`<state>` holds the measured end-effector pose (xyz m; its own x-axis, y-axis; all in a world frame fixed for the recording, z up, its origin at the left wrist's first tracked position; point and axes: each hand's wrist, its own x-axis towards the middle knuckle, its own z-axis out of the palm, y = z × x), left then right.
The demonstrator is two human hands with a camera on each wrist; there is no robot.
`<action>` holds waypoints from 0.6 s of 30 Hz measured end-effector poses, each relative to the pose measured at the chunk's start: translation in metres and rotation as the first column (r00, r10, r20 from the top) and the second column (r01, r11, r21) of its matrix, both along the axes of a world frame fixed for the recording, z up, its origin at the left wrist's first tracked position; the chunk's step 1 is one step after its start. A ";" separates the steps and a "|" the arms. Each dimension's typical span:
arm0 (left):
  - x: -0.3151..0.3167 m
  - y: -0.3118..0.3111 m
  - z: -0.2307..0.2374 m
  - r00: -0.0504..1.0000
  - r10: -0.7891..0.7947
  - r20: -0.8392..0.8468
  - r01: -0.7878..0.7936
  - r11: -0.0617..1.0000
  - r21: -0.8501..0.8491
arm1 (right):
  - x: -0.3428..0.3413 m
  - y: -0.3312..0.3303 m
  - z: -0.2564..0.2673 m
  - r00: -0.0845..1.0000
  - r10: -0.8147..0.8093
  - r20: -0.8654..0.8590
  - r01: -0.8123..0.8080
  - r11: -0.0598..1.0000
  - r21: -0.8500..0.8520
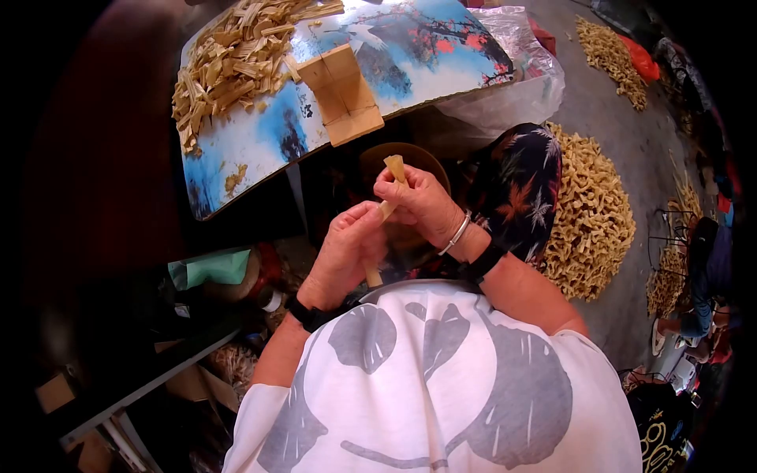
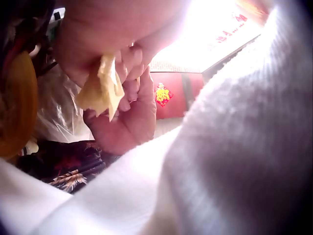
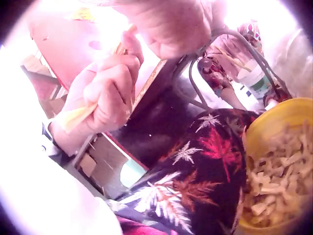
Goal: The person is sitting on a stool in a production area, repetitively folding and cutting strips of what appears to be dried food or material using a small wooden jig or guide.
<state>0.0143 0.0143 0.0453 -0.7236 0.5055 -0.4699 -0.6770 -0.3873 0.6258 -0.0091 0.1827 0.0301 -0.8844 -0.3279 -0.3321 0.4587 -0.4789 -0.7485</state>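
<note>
Frame centre: left grip (image 1: pixel 348 243), right grip (image 1: pixel 427 203) both pinching pale-yellow strip (image 1: pixel 395 168); probably light, pliable, easily torn, best pinched near middle. Upper left: loose strips (image 1: pixel 236 67) on table (image 1: pixel 453 72).

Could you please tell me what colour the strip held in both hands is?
The strip is pale yellow, clearest in the left wrist view.
</note>
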 end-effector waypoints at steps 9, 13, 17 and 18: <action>-0.016 -0.005 0.014 0.971 -0.065 -0.230 -0.009 0.952 -0.307 | -0.028 0.008 -0.010 0.937 -0.120 -0.328 0.227 0.923 0.312; -0.062 -0.015 0.038 0.792 -0.204 -0.575 -0.201 0.803 -0.561 | -0.060 0.016 0.034 0.924 0.018 -0.383 0.145 0.909 0.391; -0.119 -0.023 0.042 0.444 -0.361 -0.820 -0.580 0.582 -0.570 | -0.096 0.012 0.051 0.788 0.044 -0.614 0.366 0.769 0.524; -0.128 -0.023 0.043 0.435 -0.371 -0.820 -0.602 0.558 -0.571 | -0.104 0.009 0.053 0.741 0.061 -0.669 0.456 0.686 0.568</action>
